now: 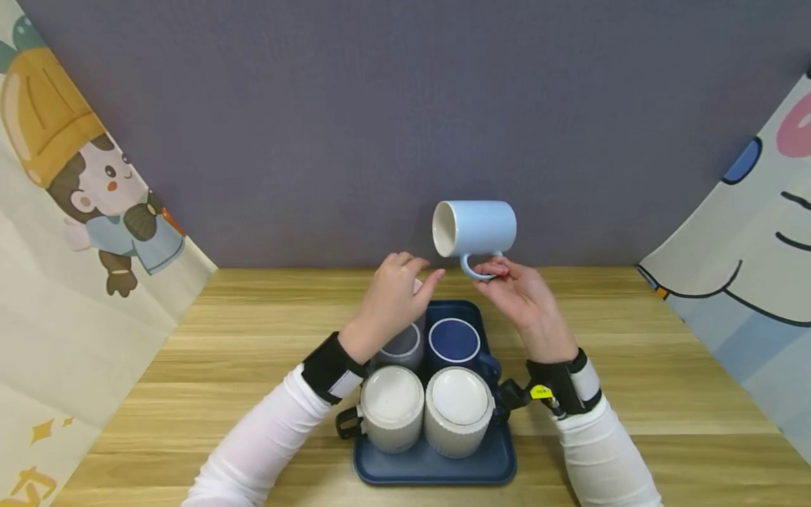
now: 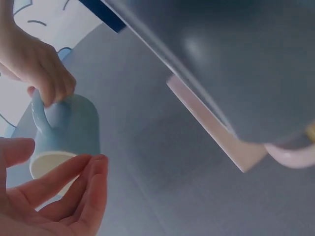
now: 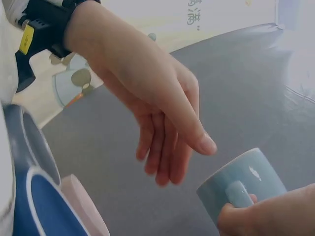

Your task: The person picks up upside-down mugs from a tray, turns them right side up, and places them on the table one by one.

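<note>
My right hand [image 1: 522, 299] holds a light blue mug [image 1: 484, 227] by its handle, raised above the table. The mug lies sideways in the air, its white inside facing left and its handle downward. Left of the mug's mouth is my left hand [image 1: 395, 292], fingers loosely bent and holding nothing; a gap parts it from the mug in the right wrist view. Under the hands, a dark blue tray [image 1: 437, 476] carries upturned mugs: a grey mug [image 1: 403, 345], a navy mug [image 1: 455, 340] and two ribbed whitish mugs [image 1: 393, 408]. A pink mug [image 2: 209, 110], mostly hidden in the head view, stands behind the grey one.
The tray stands on a wood-grain table [image 1: 253, 366]. A grey panel [image 1: 317, 141] rises along the table's back edge. Printed cloths hang on the left [image 1: 38, 282] and right. A black handle [image 1: 350, 422] juts past the tray's left side.
</note>
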Tool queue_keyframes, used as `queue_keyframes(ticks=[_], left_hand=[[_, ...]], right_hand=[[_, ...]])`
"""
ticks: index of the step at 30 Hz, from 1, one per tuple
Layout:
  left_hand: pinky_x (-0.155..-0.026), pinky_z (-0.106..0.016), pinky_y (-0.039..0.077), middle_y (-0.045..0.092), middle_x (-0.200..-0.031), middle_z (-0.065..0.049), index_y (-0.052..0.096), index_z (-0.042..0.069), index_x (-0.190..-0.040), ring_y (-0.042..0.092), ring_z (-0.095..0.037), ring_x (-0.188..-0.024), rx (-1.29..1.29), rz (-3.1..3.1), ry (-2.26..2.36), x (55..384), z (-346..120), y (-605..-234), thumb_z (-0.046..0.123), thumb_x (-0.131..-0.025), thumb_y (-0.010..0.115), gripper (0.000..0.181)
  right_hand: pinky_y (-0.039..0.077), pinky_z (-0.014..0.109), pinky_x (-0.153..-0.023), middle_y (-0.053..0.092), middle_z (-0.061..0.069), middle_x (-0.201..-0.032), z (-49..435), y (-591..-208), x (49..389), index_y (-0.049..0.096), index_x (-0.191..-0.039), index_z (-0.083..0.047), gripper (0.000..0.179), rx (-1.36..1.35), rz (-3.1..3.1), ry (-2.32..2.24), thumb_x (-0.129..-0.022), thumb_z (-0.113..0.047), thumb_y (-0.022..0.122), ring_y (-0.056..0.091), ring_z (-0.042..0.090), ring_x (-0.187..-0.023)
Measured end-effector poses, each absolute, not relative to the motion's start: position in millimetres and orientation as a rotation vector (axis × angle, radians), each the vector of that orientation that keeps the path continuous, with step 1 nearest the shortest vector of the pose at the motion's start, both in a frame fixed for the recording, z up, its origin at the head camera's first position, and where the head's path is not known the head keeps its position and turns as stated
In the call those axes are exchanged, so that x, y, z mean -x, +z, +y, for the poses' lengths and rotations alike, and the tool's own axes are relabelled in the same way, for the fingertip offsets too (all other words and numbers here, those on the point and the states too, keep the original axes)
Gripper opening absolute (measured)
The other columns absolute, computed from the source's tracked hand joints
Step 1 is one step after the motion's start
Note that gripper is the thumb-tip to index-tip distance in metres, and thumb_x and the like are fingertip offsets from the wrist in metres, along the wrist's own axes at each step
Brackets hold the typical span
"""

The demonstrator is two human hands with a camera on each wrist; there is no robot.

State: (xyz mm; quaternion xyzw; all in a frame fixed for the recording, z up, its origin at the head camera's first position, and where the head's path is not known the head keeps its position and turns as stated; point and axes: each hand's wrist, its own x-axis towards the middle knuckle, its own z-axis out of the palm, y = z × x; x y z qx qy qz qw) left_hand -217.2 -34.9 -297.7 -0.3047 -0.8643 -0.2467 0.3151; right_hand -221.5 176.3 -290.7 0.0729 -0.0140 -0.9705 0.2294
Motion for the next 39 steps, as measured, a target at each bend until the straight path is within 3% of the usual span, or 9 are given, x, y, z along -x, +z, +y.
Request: queue_keyframes(ticks=[6,13,20,23,29,35,39], left_hand=[[-0.079,-0.040,0.051,0.071,-0.091,-0.011,0.070,0.002,-0.098,0.065,-0.027,-0.087,0.768,-2.430,-0.800,214,-29,-292,0.030,-0.095,0.057,0.032],[-0.055,-0.027,0.040,0.053,-0.063,0.000,0.069,0.009,-0.093,0.052,-0.015,-0.060,0.740,-2.572,-1.013,213,-28,-288,0.031,-0.097,0.052,0.028],[-0.049,-0.025,0.033,0.044,-0.056,0.002,0.070,0.009,-0.091,0.044,-0.013,-0.052,0.680,-2.612,-1.182,211,-32,-279,0.034,-0.098,0.049,0.033],[-0.051,-0.026,0.035,0.048,-0.058,0.000,0.071,0.010,-0.091,0.047,-0.014,-0.054,0.630,-2.586,-1.285,210,-33,-275,0.037,-0.098,0.050,0.035],[-0.064,-0.027,0.047,0.071,-0.081,-0.008,0.074,0.007,-0.090,0.061,-0.015,-0.072,0.529,-2.520,-1.484,210,-33,-271,0.037,-0.095,0.055,0.037],[-0.068,-0.027,0.050,0.072,-0.083,-0.010,0.074,0.004,-0.088,0.067,-0.019,-0.078,0.480,-2.460,-1.574,210,-33,-270,0.034,-0.093,0.060,0.033],[-0.065,-0.025,0.050,0.072,-0.081,-0.010,0.074,0.004,-0.087,0.067,-0.017,-0.074,0.437,-2.394,-1.603,210,-31,-270,0.034,-0.090,0.065,0.032]], right_hand=[[0.027,0.021,-0.069,0.032,0.005,-0.075,166,-288,220,0.028,-0.082,-0.007,0.026,-0.245,-0.049,-2.656,-0.105,-0.018,0.029,0.033,0.016,-0.064],[0.029,0.022,-0.070,0.031,0.004,-0.076,157,-290,219,0.027,-0.082,-0.007,0.026,-0.247,-0.032,-2.640,-0.105,-0.019,0.026,0.033,0.016,-0.066],[0.032,0.024,-0.074,0.033,0.006,-0.077,150,-289,216,0.029,-0.084,-0.006,0.024,-0.165,-0.042,-2.624,-0.105,-0.018,0.026,0.036,0.017,-0.068],[0.035,0.027,-0.078,0.034,0.007,-0.078,148,-288,214,0.029,-0.087,-0.005,0.021,-0.130,-0.061,-2.616,-0.105,-0.016,0.026,0.038,0.018,-0.069],[0.035,0.030,-0.091,0.035,0.008,-0.079,142,-288,211,0.030,-0.089,-0.004,0.019,-0.085,-0.063,-2.596,-0.105,-0.013,0.026,0.039,0.018,-0.071],[0.033,0.029,-0.094,0.036,0.007,-0.081,137,-289,210,0.032,-0.092,-0.004,0.016,-0.035,0.047,-2.616,-0.105,-0.013,0.026,0.041,0.017,-0.074],[0.028,0.028,-0.107,0.038,0.006,-0.083,136,-290,209,0.033,-0.095,-0.003,0.016,0.028,0.145,-2.619,-0.105,-0.014,0.027,0.044,0.017,-0.078]])
